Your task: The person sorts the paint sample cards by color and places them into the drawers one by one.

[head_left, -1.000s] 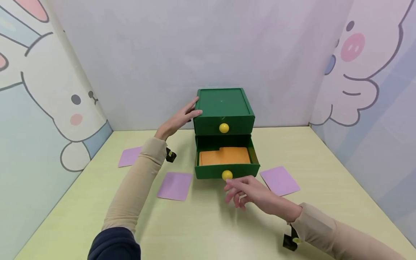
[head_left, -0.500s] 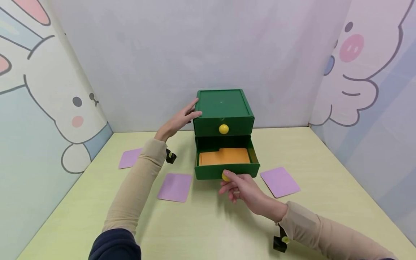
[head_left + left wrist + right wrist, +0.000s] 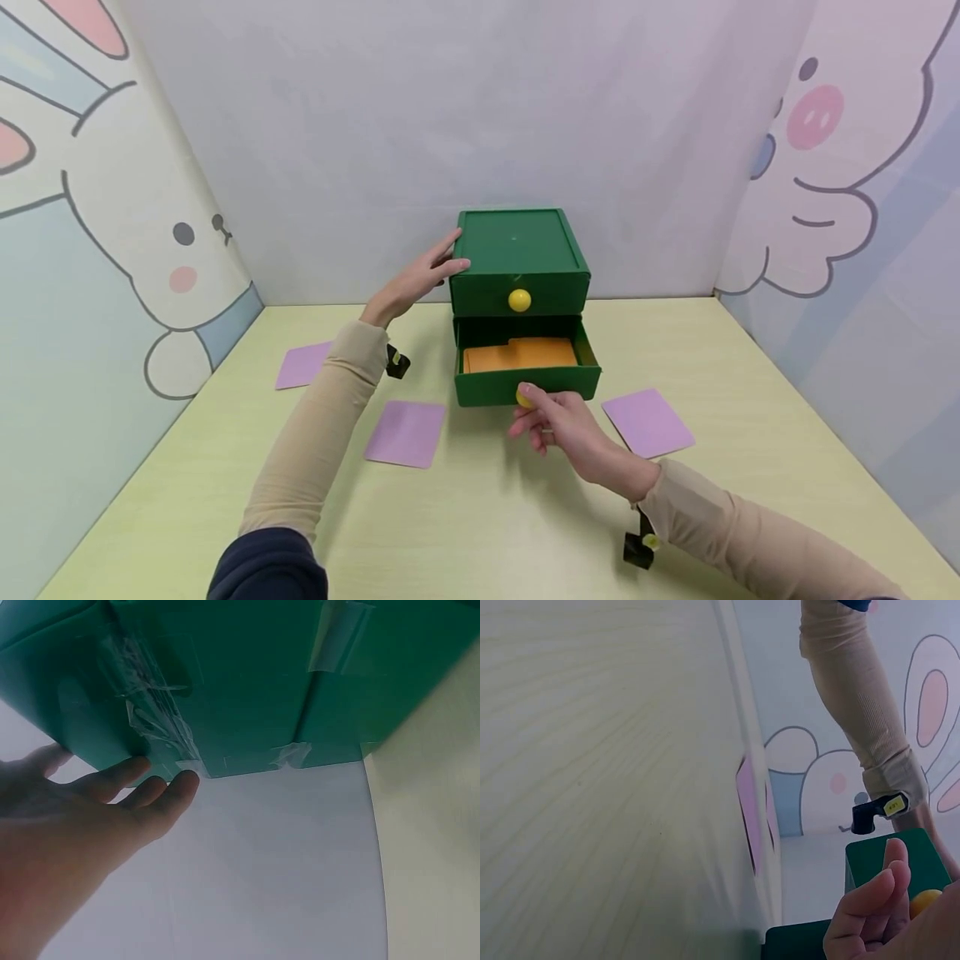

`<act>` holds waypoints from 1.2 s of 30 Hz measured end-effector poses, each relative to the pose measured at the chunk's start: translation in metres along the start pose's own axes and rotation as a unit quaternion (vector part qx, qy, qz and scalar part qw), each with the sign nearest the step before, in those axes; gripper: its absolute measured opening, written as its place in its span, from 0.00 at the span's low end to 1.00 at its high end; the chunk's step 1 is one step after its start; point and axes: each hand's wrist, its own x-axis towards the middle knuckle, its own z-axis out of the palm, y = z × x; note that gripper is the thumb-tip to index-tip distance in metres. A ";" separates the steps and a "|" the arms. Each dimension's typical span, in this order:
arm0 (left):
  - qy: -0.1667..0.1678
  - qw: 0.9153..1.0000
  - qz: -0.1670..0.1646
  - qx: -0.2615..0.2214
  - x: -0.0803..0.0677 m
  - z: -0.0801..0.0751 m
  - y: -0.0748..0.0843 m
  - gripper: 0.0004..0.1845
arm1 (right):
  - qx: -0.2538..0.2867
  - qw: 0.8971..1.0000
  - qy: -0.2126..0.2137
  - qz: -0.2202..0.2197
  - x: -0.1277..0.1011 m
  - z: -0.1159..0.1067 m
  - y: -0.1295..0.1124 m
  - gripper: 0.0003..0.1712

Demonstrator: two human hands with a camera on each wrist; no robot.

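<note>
A green two-drawer box stands against the back wall. Its upper drawer is closed, with a yellow knob on the front. The lower drawer sticks out and holds flat orange cards. My left hand rests on the box's left side, fingers extended and thumb at the top edge. In the left wrist view, fingertips lie along the green side, which carries clear tape. My right hand pinches the lower drawer's yellow knob, thumb on top, partly covering it.
One purple card lies left of the box, another purple card to its right. A third purple card is partly behind my left forearm. Walls with cartoon animals border the pale table on both sides.
My right hand has moved left and up to the lower knob and taken hold of it. The lower drawer has slid slightly inward. My left hand has stayed on the box.
</note>
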 end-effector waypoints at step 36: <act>0.017 1.000 0.008 -0.004 0.016 -0.003 -0.027 0.38 | -0.002 1.000 0.022 -0.012 0.051 -0.009 -0.013 0.33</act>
